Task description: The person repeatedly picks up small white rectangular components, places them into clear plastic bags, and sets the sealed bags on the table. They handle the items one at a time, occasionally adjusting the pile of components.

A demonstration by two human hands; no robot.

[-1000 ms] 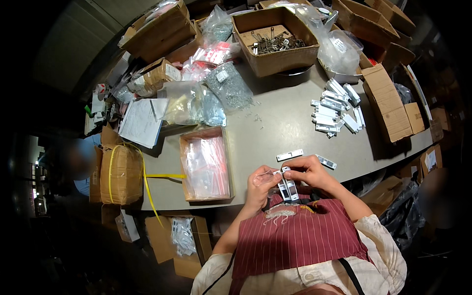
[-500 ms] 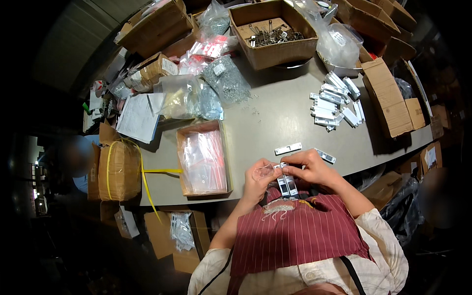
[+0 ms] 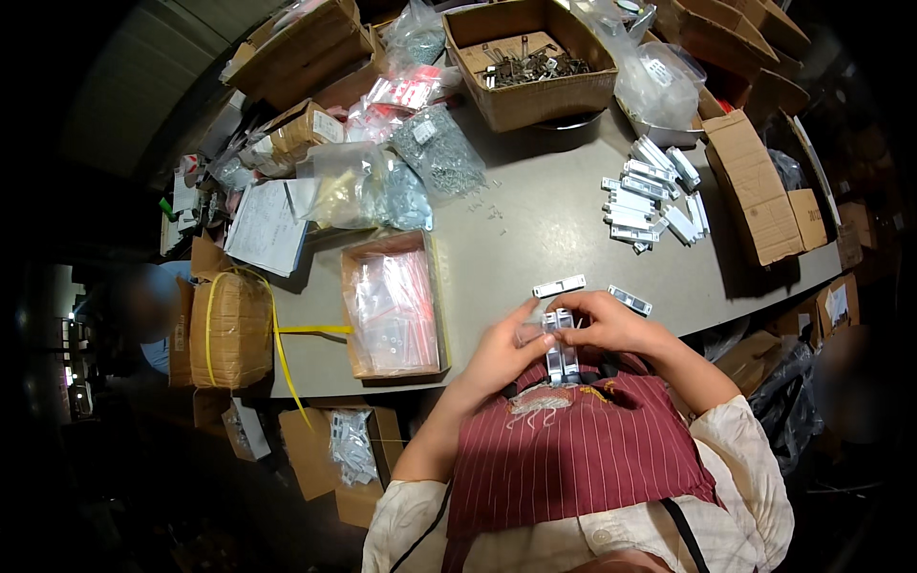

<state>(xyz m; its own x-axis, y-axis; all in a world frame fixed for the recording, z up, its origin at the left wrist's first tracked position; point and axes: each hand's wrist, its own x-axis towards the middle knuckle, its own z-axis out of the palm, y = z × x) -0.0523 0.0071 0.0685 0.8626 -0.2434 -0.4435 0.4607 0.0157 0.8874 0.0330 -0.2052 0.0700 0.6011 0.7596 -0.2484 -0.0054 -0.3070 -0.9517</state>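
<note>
Close to my apron, a pair of slim white plastic pieces [image 3: 562,361] with dark glossy windows stands side by side between my hands. My left hand [image 3: 503,351] is closed around their left side, with a small clear plastic bag [image 3: 527,333] bunched at its fingers. From the other side, my right hand [image 3: 609,326] pinches the pair near its upper end. Just beyond my fingers lies a similar white piece [image 3: 560,286]. Another white piece [image 3: 630,301] rests to the right of my right hand. The fingertips partly hide the held pieces.
A pile of white pieces [image 3: 638,202] lies at the right of the table. Left of my hands stands a carton of clear bags [image 3: 441,334]. A carton of metal parts [image 3: 535,105] stands at the back. Tiny parts [image 3: 494,212] are scattered mid-table, beside a bag of screws [image 3: 447,162].
My left hand has turned and come in closer around the two white pieces, and the clear bag is now more covered by its fingers. My right hand has barely moved.
</note>
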